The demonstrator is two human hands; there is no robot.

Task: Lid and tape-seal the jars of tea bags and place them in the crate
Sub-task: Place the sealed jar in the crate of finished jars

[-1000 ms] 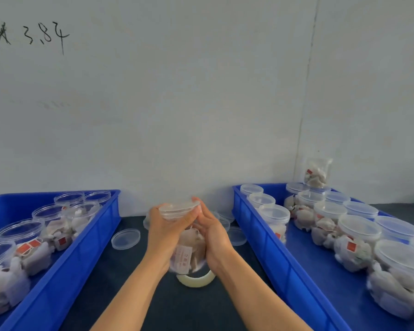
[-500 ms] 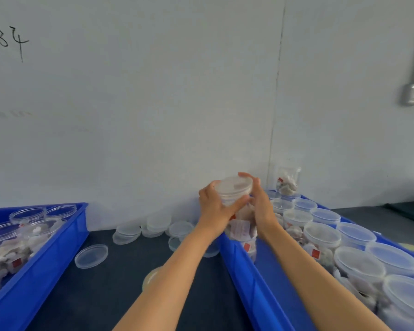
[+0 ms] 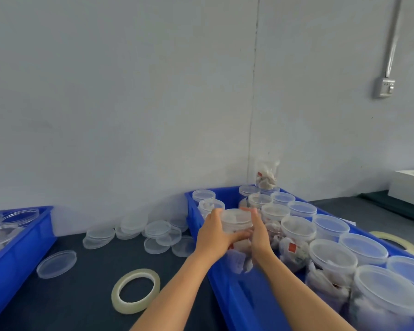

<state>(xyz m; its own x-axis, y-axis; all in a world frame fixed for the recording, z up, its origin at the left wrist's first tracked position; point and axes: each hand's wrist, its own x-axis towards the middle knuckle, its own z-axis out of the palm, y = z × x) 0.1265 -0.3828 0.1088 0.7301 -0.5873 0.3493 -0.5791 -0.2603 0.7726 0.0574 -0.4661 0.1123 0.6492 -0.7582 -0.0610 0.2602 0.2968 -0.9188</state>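
Observation:
Both hands grip one clear lidded jar of tea bags (image 3: 236,220) inside the blue crate on the right (image 3: 227,283). My left hand (image 3: 214,235) wraps its left side and my right hand (image 3: 258,235) presses its right side. The jar is low in the crate, beside several other lidded jars (image 3: 298,226); whether it touches the crate floor I cannot tell. A roll of clear tape (image 3: 136,290) lies flat on the dark table in front of the crate.
A pile of loose clear lids (image 3: 139,229) lies by the wall, one lid (image 3: 56,263) apart at the left. A second blue crate (image 3: 14,254) with open jars stands at far left. Another tape roll (image 3: 396,241) lies beyond the right crate.
My hands carried the lidded jar from above the tape roll rightward over the crate wall and lowered it among the other jars. The view swung right.

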